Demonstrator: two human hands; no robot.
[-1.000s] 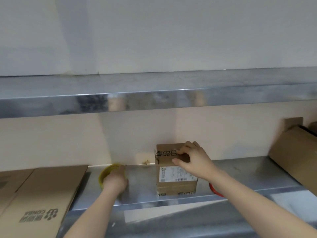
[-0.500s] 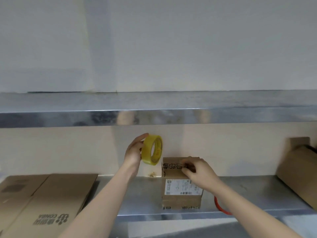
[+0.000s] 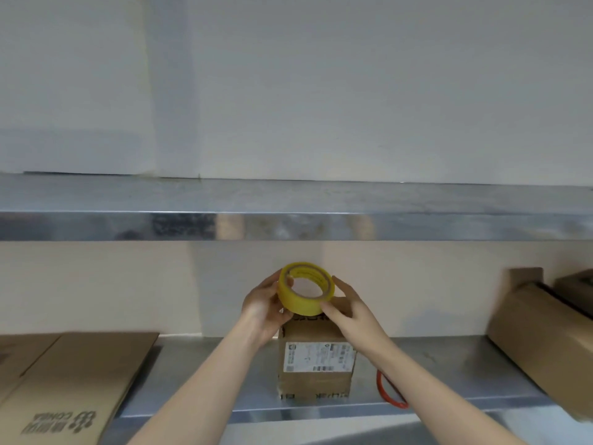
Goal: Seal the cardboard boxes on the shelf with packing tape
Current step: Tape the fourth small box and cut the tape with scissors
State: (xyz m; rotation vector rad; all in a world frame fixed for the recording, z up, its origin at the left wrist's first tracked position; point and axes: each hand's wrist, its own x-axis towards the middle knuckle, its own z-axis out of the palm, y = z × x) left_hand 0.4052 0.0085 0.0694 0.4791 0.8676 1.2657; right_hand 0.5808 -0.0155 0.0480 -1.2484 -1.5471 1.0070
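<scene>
A yellow roll of packing tape (image 3: pixel 303 300) is held up in front of the wall, just above a small cardboard box (image 3: pixel 316 361) with a white shipping label that stands on the steel shelf (image 3: pixel 433 367). My left hand (image 3: pixel 261 305) grips the roll from the left, with a finger hooked inside its core. My right hand (image 3: pixel 345 308) holds the roll's right side, thumb on the lower outer edge. The box's top is hidden behind the roll and both hands.
Flattened cardboard boxes (image 3: pixel 64 380) lie on the shelf at the left. Larger cardboard boxes (image 3: pixel 539 335) lean at the right end. A red loop (image 3: pixel 390 395) lies on the shelf behind my right forearm. An upper steel shelf (image 3: pixel 288 216) runs overhead.
My left hand has carried the tape roll from the shelf up and right to above the box. My right hand has left the box top and taken hold of the roll.
</scene>
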